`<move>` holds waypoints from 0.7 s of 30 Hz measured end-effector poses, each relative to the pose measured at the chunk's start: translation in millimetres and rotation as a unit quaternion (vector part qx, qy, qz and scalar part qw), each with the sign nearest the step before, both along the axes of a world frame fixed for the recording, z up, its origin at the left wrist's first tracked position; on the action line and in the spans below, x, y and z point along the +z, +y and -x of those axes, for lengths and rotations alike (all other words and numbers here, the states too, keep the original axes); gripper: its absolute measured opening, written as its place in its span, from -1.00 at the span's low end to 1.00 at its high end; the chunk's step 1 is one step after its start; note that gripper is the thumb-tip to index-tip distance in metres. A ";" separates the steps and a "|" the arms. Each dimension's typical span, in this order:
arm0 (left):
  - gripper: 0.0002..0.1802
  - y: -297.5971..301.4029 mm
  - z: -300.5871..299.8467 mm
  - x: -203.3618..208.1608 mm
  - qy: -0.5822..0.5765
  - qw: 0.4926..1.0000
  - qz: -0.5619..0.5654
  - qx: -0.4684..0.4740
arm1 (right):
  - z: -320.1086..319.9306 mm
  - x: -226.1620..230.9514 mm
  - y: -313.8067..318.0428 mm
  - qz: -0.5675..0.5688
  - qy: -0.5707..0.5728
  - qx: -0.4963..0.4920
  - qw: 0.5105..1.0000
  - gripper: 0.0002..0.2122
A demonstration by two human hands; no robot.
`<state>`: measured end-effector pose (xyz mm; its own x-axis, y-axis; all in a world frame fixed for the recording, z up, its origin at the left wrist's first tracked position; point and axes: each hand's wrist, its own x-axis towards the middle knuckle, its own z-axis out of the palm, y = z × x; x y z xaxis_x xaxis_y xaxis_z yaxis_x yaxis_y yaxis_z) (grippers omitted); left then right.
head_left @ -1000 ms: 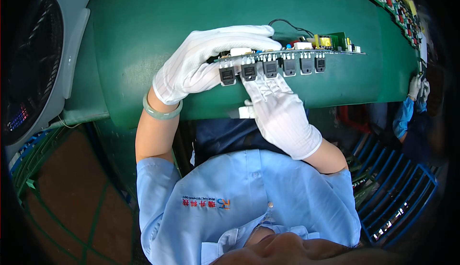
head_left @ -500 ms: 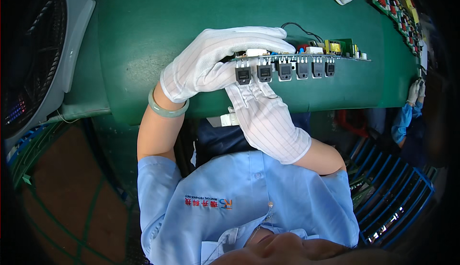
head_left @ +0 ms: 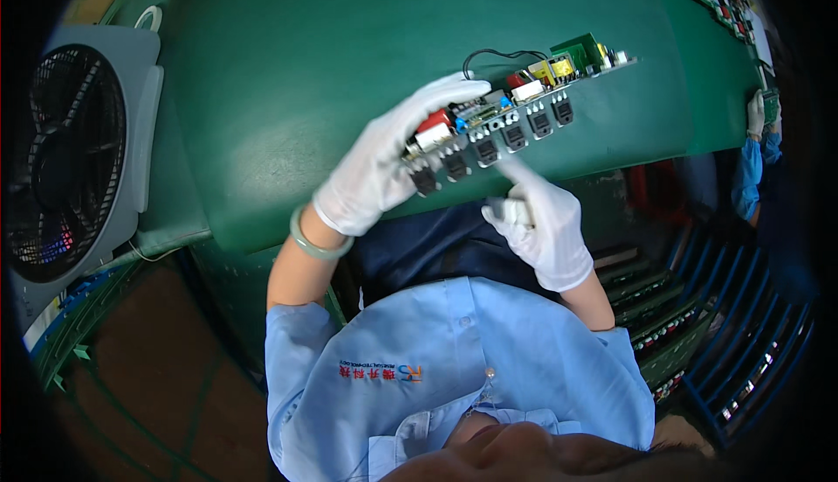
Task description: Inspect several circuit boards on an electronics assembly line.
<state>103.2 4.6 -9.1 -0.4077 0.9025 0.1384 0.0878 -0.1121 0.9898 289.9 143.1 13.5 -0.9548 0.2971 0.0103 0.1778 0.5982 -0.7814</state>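
My white-gloved left hand (head_left: 384,164) stays clamped on the long green circuit board (head_left: 506,111), now tilted above the green counter (head_left: 288,72). My gloved right hand (head_left: 541,225) has dropped below it, fingers curled loosely, holding nothing I can make out.

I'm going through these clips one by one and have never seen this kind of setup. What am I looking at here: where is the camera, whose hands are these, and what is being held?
The camera sits on a person's head and looks down with a wide fisheye lens, so straight edges curve. Both white-gloved hands belong to that person. The left hand grips a long circuit board by one end, holding it over a green table; the board carries coloured parts and a row of black components along its edge. The right hand is just below the board, a finger pointing up toward that row. A grey fan stands at the left, and blue racks are at the lower right.
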 end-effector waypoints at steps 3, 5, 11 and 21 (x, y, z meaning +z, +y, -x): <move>-0.22 12.8 -32.2 -6.2 -0.023 0.998 -0.026 0.057 | -20.5 0.8 12.0 -0.062 0.003 -0.038 0.997 -0.52; -0.25 22.2 -47.0 -9.9 -0.077 0.993 -0.023 0.086 | -29.6 -15.6 16.9 -0.022 0.110 -0.102 0.989 -0.68; -0.36 14.3 -58.8 -6.5 -0.217 0.965 -0.092 0.114 | -24.2 -14.3 19.9 -0.116 0.053 -0.115 0.985 -0.81; -0.37 14.1 -53.0 -8.5 -0.057 0.990 -0.108 0.064 | -16.8 -19.7 16.2 -0.186 0.108 -0.116 0.970 -0.85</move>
<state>156.1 18.6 -17.6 -0.5403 0.7974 0.2689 0.0036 -0.3173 0.9483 306.7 159.3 -6.2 -0.8268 0.4404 0.3499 0.1968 0.8093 -0.5534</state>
